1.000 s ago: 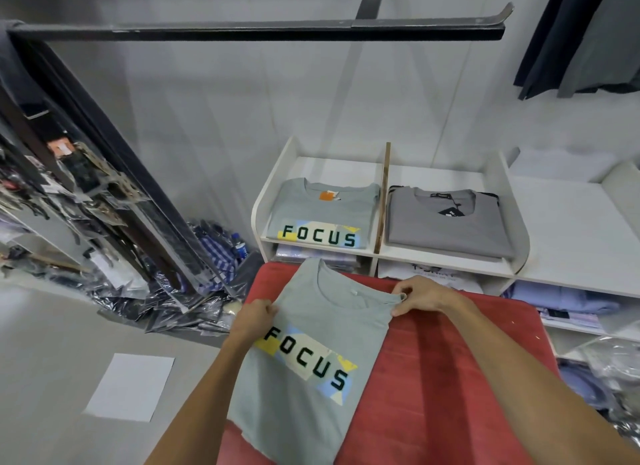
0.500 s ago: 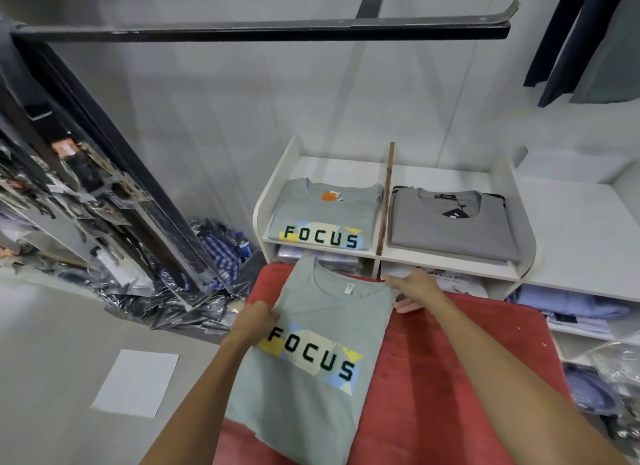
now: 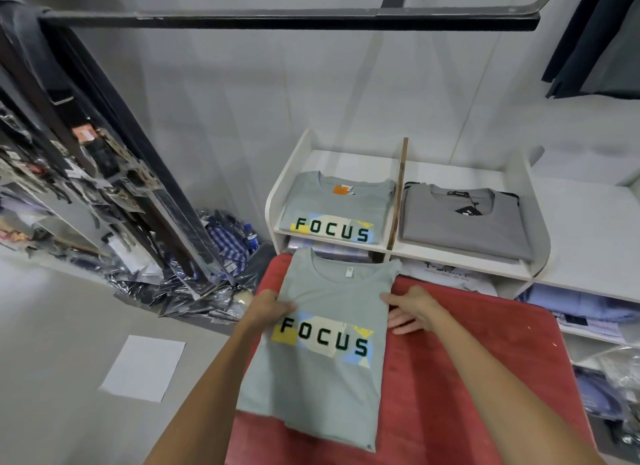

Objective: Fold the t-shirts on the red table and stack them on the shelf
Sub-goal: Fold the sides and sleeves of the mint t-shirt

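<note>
My left hand (image 3: 268,307) pinches the t-shirt (image 3: 322,371) at the red table (image 3: 485,378) far-left corner, my right hand (image 3: 414,310) lies flat beside it; I think the bottom fold comes next.

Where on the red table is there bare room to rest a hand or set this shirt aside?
Bare red table lies right of the green FOCUS shirt, from the right hand to the table's right edge. The left side is crowded: the shirt overhangs that edge under the left hand. On the shelf both top compartments already hold folded shirts.

Pale grey wall (image 3: 242,100), black rail (image 3: 277,19), grey floor (image 3: 52,343), perhaps paper sheet (image 3: 143,367).
</note>
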